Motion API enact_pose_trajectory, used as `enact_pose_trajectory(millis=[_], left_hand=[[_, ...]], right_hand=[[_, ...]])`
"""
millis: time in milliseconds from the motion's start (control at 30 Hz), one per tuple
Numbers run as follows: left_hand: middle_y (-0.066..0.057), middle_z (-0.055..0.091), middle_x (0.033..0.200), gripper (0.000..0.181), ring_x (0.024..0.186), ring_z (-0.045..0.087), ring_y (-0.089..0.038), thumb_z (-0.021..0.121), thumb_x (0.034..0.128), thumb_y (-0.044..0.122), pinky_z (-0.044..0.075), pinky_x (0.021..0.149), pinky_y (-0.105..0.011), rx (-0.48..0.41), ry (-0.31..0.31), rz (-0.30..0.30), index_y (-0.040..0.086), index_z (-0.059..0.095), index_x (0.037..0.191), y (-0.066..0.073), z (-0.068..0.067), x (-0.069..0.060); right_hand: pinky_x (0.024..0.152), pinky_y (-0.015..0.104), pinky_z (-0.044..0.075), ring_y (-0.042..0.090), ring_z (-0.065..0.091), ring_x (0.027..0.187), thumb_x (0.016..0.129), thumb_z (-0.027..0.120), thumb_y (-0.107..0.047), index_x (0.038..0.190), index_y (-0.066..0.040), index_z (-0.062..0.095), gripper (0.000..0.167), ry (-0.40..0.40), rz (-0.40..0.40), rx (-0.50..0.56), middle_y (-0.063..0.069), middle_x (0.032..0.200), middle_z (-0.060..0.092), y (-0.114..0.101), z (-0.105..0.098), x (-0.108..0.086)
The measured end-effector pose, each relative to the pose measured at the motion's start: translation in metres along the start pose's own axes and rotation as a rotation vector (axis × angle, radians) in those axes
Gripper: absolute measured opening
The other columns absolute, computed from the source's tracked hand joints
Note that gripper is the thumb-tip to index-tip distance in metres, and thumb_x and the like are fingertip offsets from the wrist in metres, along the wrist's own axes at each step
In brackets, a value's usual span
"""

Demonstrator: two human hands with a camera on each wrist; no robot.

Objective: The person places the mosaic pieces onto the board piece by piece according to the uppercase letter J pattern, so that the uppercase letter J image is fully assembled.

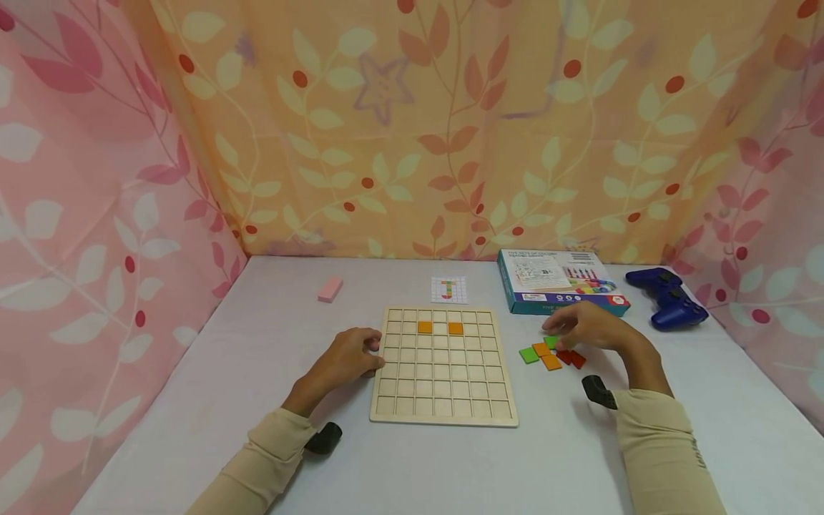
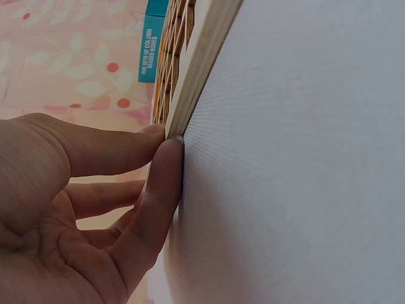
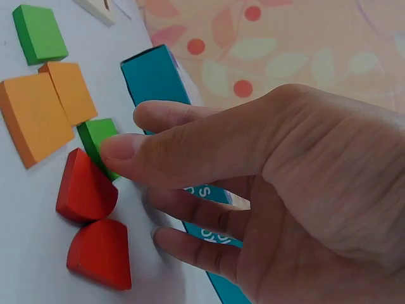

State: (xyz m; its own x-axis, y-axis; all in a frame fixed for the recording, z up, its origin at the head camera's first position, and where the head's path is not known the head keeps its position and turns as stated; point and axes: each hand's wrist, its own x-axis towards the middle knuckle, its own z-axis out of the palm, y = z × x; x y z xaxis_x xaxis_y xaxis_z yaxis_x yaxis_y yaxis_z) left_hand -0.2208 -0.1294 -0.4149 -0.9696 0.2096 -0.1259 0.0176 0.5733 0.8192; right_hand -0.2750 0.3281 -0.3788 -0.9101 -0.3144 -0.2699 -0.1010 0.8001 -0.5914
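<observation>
- Danger spot first: the right hand (image 1: 589, 327) is over the loose pieces, and a clumsy thumb could well skid the half-hidden green tile (image 3: 95, 132) across the table (image 1: 212, 372) instead of catching it.
- Crowding adds to it! One red piece (image 3: 85, 190) sits close against that tile, with an orange tile (image 3: 77, 95) just beside, so a low sweep might knock either askew.
- Over on the other side, too hard a push from the left hand (image 1: 344, 357) could shift the board (image 1: 444, 372) and jog the two orange squares (image 1: 425, 327) in its second row from the far side.
- Now, positions: the green tile lies on the table, right of the board and short of the teal box (image 1: 556, 304), right at the right thumb's tip, which hides part of it.
- Right fingers: a modest gap between thumb and forefinger, no piece seen in it; whether the thumb actually touches the green, I can't call.
- Left fingers: thumb and a finger pinch the board's left edge, partway along.
</observation>
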Motion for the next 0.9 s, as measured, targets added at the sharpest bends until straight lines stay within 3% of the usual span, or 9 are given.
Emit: enact_pose_trajectory(millis=[400, 900], left_hand=[[-0.013, 0.064, 0.114, 0.053, 0.078, 0.064, -0.016, 0.075, 0.0907, -0.002, 0.06, 0.07, -0.029, -0.001, -0.002, 0.013, -0.009, 0.06, 0.14, 0.0009, -0.0011, -0.0018], [-0.013, 0.064, 0.114, 0.053, 0.078, 0.064, -0.016, 0.075, 0.0911, -0.002, 0.06, 0.07, -0.03, -0.007, -0.006, 0.006, -0.01, 0.059, 0.141, 0.002, -0.0011, -0.0019]], right_hand=[[0.096, 0.044, 0.056, 0.022, 0.065, 0.097, 0.09, 0.084, -0.015, 0.121, -0.004, 0.078, 0.034, 0.002, 0.059, 0.008, 0.006, 0.11, 0.076, 0.0025, 0.0037, 0.0014], [0.099, 0.051, 0.056, 0.026, 0.066, 0.102, 0.089, 0.085, -0.021, 0.122, -0.005, 0.078, 0.038, 0.022, 0.094, -0.029, 0.011, 0.114, 0.076, 0.0062, 0.0042, 0.0038]])
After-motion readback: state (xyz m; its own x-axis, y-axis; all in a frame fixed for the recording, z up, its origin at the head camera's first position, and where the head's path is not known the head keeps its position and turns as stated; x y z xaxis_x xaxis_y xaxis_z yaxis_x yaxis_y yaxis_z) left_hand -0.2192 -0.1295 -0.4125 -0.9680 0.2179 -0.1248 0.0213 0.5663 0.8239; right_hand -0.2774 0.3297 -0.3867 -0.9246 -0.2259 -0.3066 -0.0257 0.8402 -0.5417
